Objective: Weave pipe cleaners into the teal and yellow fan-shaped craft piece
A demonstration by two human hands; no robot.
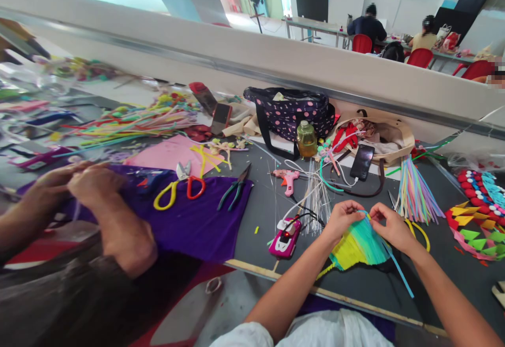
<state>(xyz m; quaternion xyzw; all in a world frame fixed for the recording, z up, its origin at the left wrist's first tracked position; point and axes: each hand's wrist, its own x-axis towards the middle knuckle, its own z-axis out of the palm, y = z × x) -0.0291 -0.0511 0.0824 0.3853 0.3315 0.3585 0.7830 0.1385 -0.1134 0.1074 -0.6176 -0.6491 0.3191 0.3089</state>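
A fan-shaped piece of pipe cleaners [357, 247], shading from yellow to turquoise, hangs between my hands near the table's front edge. My left hand [344, 220] pinches its upper edge, fingers closed. My right hand [392, 227] is closed on the same edge just to the right; the fingertips of both hands almost meet. A loose light-blue pipe cleaner [400, 272] trails from the piece below my right hand. Yellow-handled scissors [421, 234] lie partly hidden behind my right forearm. A bundle of pastel pipe cleaners [418, 189] lies beyond that hand.
A pink glue gun [288, 180], a magenta power box [284, 239] with cables, and a phone [362, 162] lie ahead. On the left, a co-worker's hands [92, 181] are over purple cloth [189, 231] bearing pliers [233, 188] and scissors [183, 176]. Colourful flower pieces [479, 226] lie right.
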